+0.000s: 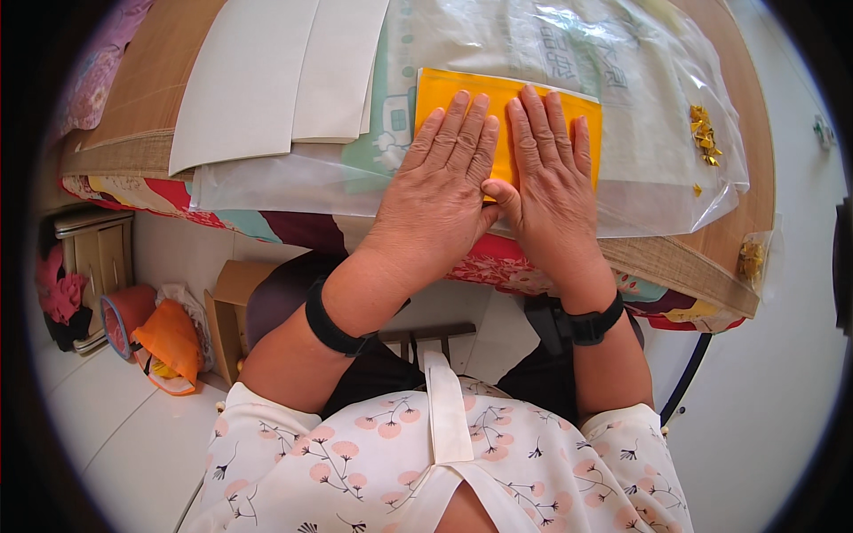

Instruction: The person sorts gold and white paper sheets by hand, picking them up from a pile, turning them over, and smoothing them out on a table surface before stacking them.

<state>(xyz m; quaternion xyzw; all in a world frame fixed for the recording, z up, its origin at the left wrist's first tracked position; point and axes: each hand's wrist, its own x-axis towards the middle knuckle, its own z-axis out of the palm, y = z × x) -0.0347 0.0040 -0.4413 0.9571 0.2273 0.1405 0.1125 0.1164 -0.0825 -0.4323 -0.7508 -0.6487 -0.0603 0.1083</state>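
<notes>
A flat yellow-orange sheet (504, 90) with a thin white border along its far edge lies on a clear plastic sheet (653, 178). Both my hands press down on it, palms flat. My left hand (444, 173) covers its left part, fingers stretched away from me. My right hand (553, 169) rests on its right part, the thumb reaching across to touch the left hand. Nothing is held in either hand. The near edge of the yellow sheet is mostly hidden beneath my palms.
Large white paper sheets (249, 75) lie left on the table (147, 93). Gold foil scraps (705, 138) sit on the plastic at right, with a small bag of gold pieces (753, 258) at the table's edge. On the floor at left are an orange bag (171, 338) and a cardboard box (233, 306).
</notes>
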